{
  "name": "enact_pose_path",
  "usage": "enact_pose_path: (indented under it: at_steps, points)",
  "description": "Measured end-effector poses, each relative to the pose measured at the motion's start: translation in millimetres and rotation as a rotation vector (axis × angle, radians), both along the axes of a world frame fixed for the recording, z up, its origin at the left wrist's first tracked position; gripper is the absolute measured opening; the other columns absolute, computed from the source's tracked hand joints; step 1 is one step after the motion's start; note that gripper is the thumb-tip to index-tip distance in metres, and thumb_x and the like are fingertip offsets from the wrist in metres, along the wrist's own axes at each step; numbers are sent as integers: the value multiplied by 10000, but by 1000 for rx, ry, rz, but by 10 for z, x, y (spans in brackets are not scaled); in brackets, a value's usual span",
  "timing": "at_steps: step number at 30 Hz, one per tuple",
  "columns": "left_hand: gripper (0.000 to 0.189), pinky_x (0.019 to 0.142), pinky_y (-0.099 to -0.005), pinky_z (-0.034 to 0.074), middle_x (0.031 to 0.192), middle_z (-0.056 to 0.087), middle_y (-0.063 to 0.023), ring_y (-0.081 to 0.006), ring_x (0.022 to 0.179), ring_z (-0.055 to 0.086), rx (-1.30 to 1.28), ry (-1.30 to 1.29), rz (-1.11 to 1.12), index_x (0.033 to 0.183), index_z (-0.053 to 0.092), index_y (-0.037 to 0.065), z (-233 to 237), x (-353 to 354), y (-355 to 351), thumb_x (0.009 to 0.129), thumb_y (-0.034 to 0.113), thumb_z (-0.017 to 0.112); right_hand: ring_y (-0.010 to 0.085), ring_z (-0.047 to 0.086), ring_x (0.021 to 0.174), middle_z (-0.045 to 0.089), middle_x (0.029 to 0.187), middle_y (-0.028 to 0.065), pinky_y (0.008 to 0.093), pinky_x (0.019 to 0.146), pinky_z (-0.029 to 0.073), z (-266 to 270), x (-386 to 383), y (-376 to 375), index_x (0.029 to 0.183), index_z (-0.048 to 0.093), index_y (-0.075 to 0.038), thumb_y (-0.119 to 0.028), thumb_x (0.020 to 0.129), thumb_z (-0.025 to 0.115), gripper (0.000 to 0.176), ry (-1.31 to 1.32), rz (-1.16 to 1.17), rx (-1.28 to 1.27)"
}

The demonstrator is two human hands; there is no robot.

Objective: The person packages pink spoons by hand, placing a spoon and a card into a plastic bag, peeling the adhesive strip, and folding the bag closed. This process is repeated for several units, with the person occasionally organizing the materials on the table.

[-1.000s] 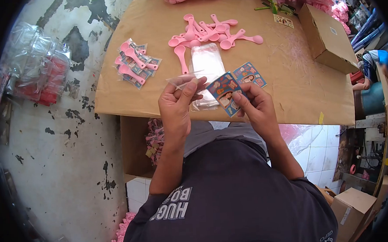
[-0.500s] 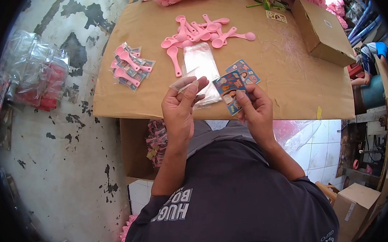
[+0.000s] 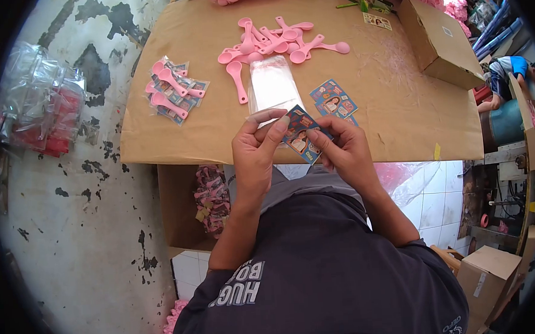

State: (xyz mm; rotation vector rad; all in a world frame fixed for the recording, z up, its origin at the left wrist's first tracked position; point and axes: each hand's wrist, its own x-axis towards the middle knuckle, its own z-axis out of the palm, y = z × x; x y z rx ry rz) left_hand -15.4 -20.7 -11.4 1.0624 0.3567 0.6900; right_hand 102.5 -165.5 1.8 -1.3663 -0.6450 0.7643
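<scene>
Between the left hand (image 3: 256,149) and the right hand (image 3: 350,147), over the near part of the brown-covered tabletop (image 3: 398,124), a blue printed card (image 3: 302,138) is held at a slant. The left thumb and fingers are drawn nearly together at its upper left part; whether they also grip some clear film is hard to tell. The right hand is pinched on the opposite side, its thumb against the printed face and its other fingers curled. Just beyond the right hand, matching cards (image 3: 333,97) lie overlapping. Straight ahead of the left fingers is a stack of clear plastic bags (image 3: 269,82), with a single pink plastic spoon (image 3: 237,81) beside it and a jumbled heap of pink spoons (image 3: 279,42) farther out. Well to the left of the left hand, packets of spoons and cards (image 3: 176,90) lie piled. Far beyond the right hand stands a cardboard box (image 3: 439,46).
</scene>
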Motion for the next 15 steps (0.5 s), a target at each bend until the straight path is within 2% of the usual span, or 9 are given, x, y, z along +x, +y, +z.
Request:
enact_pose_path:
  at_steps: [3, 5, 8, 11, 15]
  points:
    - [284, 870, -246, 554, 1059, 776, -157, -128, 963, 726, 28, 19, -2, 1240, 641, -56, 6, -38, -44, 1002, 82, 709, 26, 564, 550, 667, 791, -1, 195, 481, 434, 18, 23, 30, 1118, 673, 4, -187, 1030, 689, 210, 56, 66, -8]
    - [289, 876, -248, 554, 1062, 776, -156, -129, 968, 726, 36, 29, -2, 1245, 640, -57, 6, -61, -17, 1000, 78, 711, 62, 630, 605, 689, 843, 35, 208, 526, 501, 33, -23, 50, 1139, 634, 8, -169, 1028, 687, 215, 148, 15, 68]
    - [301, 880, -250, 551, 1081, 772, -148, -125, 981, 720, 34, -21, 24, 1256, 638, -59, 23, -99, 68, 997, 73, 715, 117, 686, 682, 689, 907, 65, 232, 594, 561, -64, -33, 72, 1112, 600, 0, -124, 1010, 698, 188, 227, -28, 81]
    - [308, 875, -248, 546, 1099, 769, -135, -117, 980, 713, 41, -22, 8, 1267, 637, -56, 79, -84, 86, 996, 68, 715, 132, 717, 737, 707, 897, 77, 250, 644, 595, -39, -70, 162, 1074, 586, -1, -108, 1007, 699, 170, 224, -44, 137]
    - [317, 868, -242, 540, 1101, 766, -116, -105, 992, 702, 74, -26, 33, 1288, 638, -41, 33, -40, 58, 1000, 70, 711, 128, 705, 727, 700, 889, 68, 250, 649, 585, 19, -112, 359, 1079, 588, -5, -93, 1005, 698, 160, 170, -87, 240]
